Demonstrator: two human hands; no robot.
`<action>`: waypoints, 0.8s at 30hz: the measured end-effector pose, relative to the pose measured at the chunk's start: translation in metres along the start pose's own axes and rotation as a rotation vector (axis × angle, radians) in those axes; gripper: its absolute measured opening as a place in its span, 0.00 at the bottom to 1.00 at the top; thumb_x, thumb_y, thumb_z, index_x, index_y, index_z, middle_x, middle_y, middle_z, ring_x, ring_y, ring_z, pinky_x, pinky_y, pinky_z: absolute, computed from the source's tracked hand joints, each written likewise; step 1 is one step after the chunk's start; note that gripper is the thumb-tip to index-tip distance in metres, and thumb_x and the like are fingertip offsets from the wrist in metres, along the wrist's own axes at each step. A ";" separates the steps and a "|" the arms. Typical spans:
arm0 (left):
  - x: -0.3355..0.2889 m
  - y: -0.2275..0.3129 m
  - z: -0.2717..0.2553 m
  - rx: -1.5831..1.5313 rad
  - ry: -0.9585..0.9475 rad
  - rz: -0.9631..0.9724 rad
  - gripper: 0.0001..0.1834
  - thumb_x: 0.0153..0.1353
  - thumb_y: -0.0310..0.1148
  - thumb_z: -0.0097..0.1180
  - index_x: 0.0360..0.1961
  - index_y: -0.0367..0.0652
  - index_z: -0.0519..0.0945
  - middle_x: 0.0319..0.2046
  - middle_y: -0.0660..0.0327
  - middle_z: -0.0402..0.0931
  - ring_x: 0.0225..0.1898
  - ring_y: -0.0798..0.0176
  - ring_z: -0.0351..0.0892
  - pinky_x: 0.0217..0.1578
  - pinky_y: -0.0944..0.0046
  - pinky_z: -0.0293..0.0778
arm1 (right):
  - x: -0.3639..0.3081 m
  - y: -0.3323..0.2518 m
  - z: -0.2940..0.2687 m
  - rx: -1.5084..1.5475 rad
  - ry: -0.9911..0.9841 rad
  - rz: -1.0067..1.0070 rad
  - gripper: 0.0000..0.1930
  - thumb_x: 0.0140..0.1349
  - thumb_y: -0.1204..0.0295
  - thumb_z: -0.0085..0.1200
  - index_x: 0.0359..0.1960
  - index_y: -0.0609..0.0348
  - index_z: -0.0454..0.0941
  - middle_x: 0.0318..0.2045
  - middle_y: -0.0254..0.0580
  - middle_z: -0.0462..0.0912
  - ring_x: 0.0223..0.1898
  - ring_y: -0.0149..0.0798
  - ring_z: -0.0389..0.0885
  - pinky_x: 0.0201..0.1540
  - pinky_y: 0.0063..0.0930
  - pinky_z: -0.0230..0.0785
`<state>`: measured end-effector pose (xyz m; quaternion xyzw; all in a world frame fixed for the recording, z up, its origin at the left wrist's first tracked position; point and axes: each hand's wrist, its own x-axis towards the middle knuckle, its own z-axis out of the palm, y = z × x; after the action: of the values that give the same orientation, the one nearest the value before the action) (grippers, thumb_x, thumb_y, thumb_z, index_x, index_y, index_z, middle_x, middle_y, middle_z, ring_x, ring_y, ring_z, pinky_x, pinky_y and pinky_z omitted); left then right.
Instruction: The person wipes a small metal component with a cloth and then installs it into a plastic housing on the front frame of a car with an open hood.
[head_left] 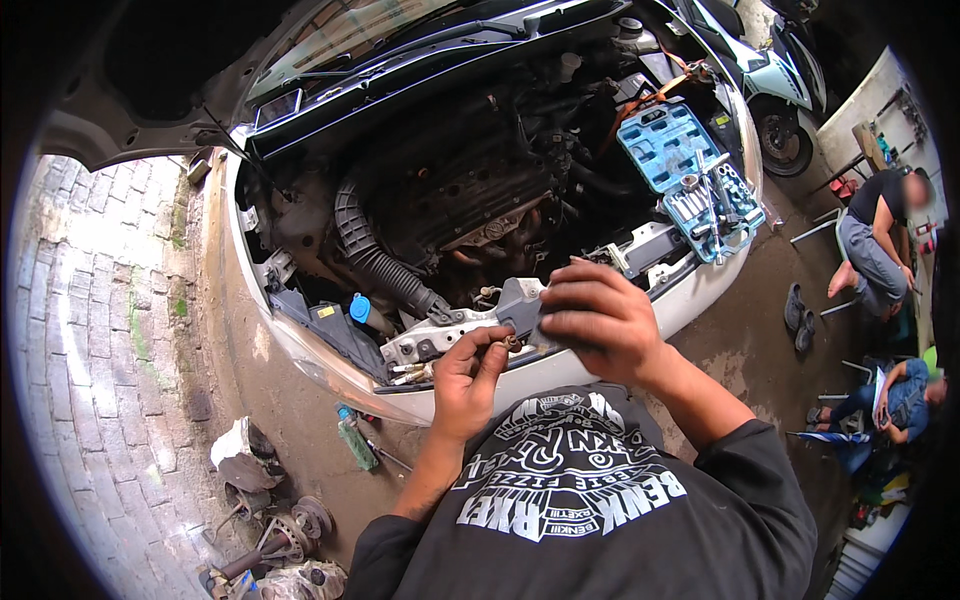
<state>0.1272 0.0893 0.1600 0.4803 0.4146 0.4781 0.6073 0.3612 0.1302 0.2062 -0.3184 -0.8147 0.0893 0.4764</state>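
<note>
Over the front edge of the open engine bay (480, 190), my left hand (466, 378) pinches a small, brownish metal part (511, 343) between thumb and fingertips. Close beside it on the right is my right hand (604, 325), its fingers bent and pointing left, slightly blurred. Something dark shows under those fingers, but its kind cannot be made out. Below both hands runs the car's pale front bumper (590, 352). A ribbed black air hose (365, 240) and a blue-capped reservoir (362, 309) are in the bay to the left.
An open blue socket set case (665, 150) rests on the bay's right front corner. Removed car parts (285, 535) and a green bottle (357, 445) lie on the ground at left. Two people (880, 230) sit at right, near dark shoes (798, 315). A scooter (775, 90) stands behind.
</note>
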 end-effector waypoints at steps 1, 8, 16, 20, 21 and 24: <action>0.001 0.000 0.001 0.053 0.000 0.030 0.12 0.76 0.28 0.58 0.55 0.34 0.82 0.43 0.62 0.84 0.42 0.72 0.79 0.46 0.72 0.74 | 0.003 -0.007 -0.001 0.031 -0.002 -0.032 0.16 0.47 0.78 0.71 0.41 0.53 0.89 0.46 0.43 0.88 0.51 0.52 0.87 0.57 0.49 0.81; 0.009 0.011 0.004 0.320 -0.025 0.154 0.14 0.70 0.22 0.61 0.55 0.32 0.82 0.47 0.54 0.83 0.46 0.61 0.84 0.50 0.65 0.77 | 0.001 0.006 -0.001 0.007 0.030 -0.047 0.17 0.46 0.77 0.71 0.41 0.51 0.91 0.47 0.41 0.90 0.51 0.53 0.86 0.54 0.47 0.83; 0.002 0.021 0.006 0.330 -0.070 0.097 0.12 0.70 0.21 0.59 0.53 0.31 0.83 0.46 0.53 0.83 0.46 0.61 0.84 0.49 0.65 0.78 | 0.000 0.031 -0.011 -0.137 -0.035 -0.159 0.14 0.55 0.69 0.65 0.44 0.49 0.90 0.50 0.36 0.89 0.54 0.52 0.85 0.56 0.49 0.82; 0.005 0.024 0.008 0.326 -0.054 0.127 0.11 0.70 0.23 0.61 0.52 0.32 0.83 0.43 0.54 0.84 0.44 0.64 0.85 0.46 0.66 0.79 | 0.006 -0.001 -0.009 0.029 -0.253 -0.357 0.13 0.61 0.67 0.60 0.45 0.54 0.89 0.53 0.40 0.88 0.57 0.52 0.84 0.62 0.52 0.79; 0.001 0.024 0.008 0.305 -0.036 0.111 0.12 0.70 0.23 0.61 0.52 0.32 0.83 0.43 0.54 0.84 0.44 0.65 0.85 0.46 0.67 0.79 | 0.005 0.015 -0.011 0.046 -0.222 -0.300 0.14 0.57 0.69 0.64 0.45 0.54 0.89 0.52 0.39 0.88 0.56 0.52 0.84 0.59 0.49 0.82; -0.001 0.026 0.007 0.296 -0.024 0.082 0.12 0.70 0.22 0.60 0.54 0.30 0.83 0.45 0.54 0.84 0.44 0.66 0.84 0.47 0.68 0.78 | 0.003 0.039 -0.016 -0.137 -0.030 -0.176 0.21 0.46 0.74 0.73 0.45 0.53 0.89 0.49 0.39 0.89 0.53 0.52 0.86 0.49 0.45 0.84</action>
<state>0.1290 0.0891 0.1869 0.5868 0.4533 0.4306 0.5146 0.3905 0.1599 0.1989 -0.2761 -0.8507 -0.0040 0.4474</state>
